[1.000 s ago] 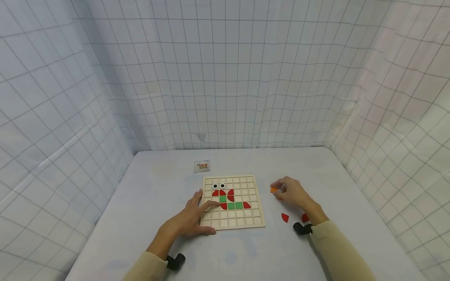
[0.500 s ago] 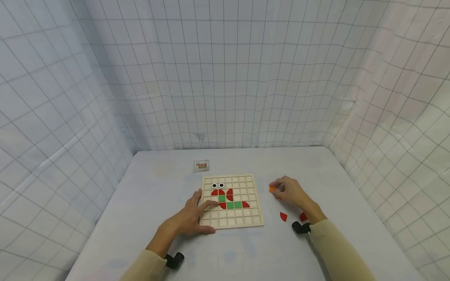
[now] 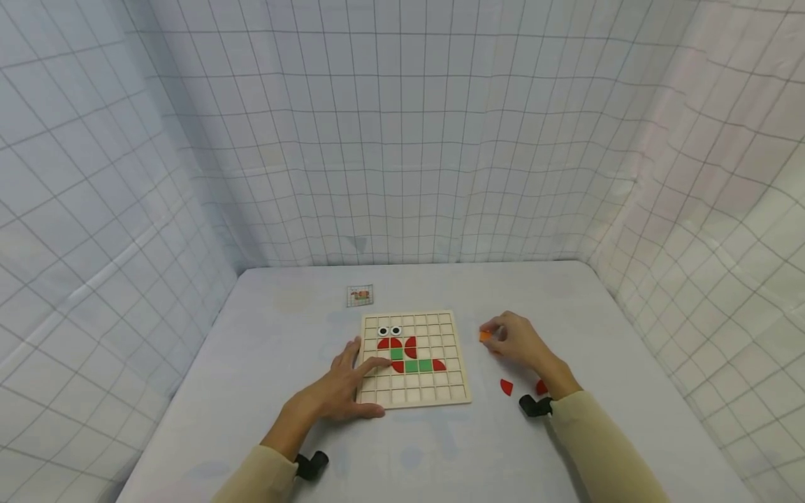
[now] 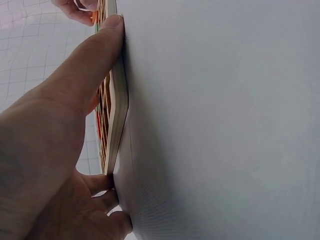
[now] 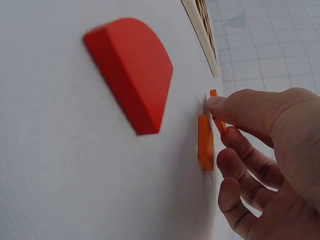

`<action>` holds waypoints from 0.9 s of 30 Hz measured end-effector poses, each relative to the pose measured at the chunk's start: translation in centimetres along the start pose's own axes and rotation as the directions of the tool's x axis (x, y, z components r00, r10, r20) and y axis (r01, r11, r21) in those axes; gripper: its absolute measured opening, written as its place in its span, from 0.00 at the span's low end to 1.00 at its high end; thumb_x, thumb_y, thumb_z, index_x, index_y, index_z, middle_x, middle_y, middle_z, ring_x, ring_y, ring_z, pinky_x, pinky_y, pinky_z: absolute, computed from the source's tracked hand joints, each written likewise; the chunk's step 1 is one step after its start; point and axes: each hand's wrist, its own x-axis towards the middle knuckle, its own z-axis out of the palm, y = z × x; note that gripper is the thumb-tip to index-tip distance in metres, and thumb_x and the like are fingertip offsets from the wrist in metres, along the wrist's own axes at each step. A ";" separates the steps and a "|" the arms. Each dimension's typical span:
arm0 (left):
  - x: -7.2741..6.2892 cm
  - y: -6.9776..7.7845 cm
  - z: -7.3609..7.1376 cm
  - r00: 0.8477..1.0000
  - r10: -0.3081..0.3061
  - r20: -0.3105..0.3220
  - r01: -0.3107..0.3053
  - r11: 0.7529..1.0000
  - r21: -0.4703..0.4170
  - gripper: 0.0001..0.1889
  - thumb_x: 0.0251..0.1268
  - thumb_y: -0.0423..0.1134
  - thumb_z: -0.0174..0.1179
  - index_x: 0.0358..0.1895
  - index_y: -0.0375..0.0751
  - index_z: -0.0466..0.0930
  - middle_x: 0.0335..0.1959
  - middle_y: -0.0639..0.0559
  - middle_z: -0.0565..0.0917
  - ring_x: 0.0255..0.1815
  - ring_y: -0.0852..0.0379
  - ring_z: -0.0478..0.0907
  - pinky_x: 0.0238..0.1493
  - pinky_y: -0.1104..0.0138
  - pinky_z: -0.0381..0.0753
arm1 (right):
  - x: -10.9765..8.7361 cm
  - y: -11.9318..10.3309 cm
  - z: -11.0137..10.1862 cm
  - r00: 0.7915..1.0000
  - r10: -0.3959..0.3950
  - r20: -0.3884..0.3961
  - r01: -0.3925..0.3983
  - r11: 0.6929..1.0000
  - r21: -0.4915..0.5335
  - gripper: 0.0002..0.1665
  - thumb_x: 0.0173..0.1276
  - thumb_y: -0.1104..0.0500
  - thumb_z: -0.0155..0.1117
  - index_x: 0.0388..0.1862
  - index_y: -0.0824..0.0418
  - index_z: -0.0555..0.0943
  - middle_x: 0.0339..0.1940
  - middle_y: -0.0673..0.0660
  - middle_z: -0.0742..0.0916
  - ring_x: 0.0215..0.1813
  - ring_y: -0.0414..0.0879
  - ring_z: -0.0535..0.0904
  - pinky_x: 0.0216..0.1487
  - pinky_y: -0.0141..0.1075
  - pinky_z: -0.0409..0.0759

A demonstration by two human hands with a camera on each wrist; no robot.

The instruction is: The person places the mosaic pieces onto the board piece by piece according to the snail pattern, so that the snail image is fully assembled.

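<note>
My left hand rests spread at the left side of a wooden grid board. Its index finger reaches over the board to a red quarter-circle tile, and the thumb presses the front edge, as the left wrist view shows. To the right of the board, my right hand pinches a small orange tile between thumb and index finger. A second orange tile lies on the table right beneath those fingers. Two eye discs and several red and green tiles sit in the board's cells.
Two loose red quarter-circle tiles, one nearer the board and one by the right wrist, lie on the white table. A small picture card lies behind the board. Gridded white curtains enclose the back and sides.
The right hand has edged very slightly toward the board with the orange tile pinched throughout. The left hand keeps its place on the board.
</note>
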 end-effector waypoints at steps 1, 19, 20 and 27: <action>0.0 0.1 0.0 1.000 0.004 0.002 -0.004 1.000 0.001 0.49 0.69 0.64 0.83 0.88 0.65 0.69 0.98 0.24 0.41 0.97 0.16 0.45 0.81 0.16 0.70 | 0.0 -0.1 0.0 1.000 0.000 0.000 0.000 1.000 -0.005 0.16 0.77 0.62 0.80 0.61 0.60 0.95 0.54 0.58 0.91 0.43 0.46 0.79 0.43 0.36 0.79; 0.3 0.1 0.1 1.000 0.005 0.021 -0.006 0.999 0.032 0.49 0.71 0.65 0.81 0.91 0.67 0.68 0.98 0.23 0.40 0.97 0.15 0.44 0.81 0.17 0.70 | 1.6 -4.0 0.9 0.990 -0.142 0.021 0.142 0.990 0.018 0.17 0.76 0.61 0.83 0.62 0.59 0.95 0.53 0.57 0.92 0.46 0.45 0.82 0.46 0.33 0.80; 0.3 0.0 0.1 1.000 0.008 0.020 -0.008 0.999 0.033 0.49 0.71 0.65 0.81 0.91 0.66 0.68 0.98 0.22 0.40 0.98 0.16 0.43 0.82 0.17 0.70 | 1.7 -4.2 1.0 0.988 -0.150 0.028 0.149 0.988 0.026 0.17 0.76 0.61 0.83 0.62 0.59 0.95 0.53 0.57 0.92 0.46 0.45 0.82 0.46 0.33 0.80; 0.4 0.2 0.0 0.999 0.019 0.036 -0.020 0.999 0.043 0.49 0.72 0.65 0.80 0.92 0.70 0.67 0.97 0.20 0.39 0.99 0.17 0.38 0.90 0.19 0.57 | 2.2 -5.8 2.1 0.981 -0.188 0.053 0.184 0.980 0.072 0.18 0.75 0.60 0.85 0.61 0.59 0.95 0.51 0.55 0.92 0.46 0.44 0.83 0.46 0.33 0.80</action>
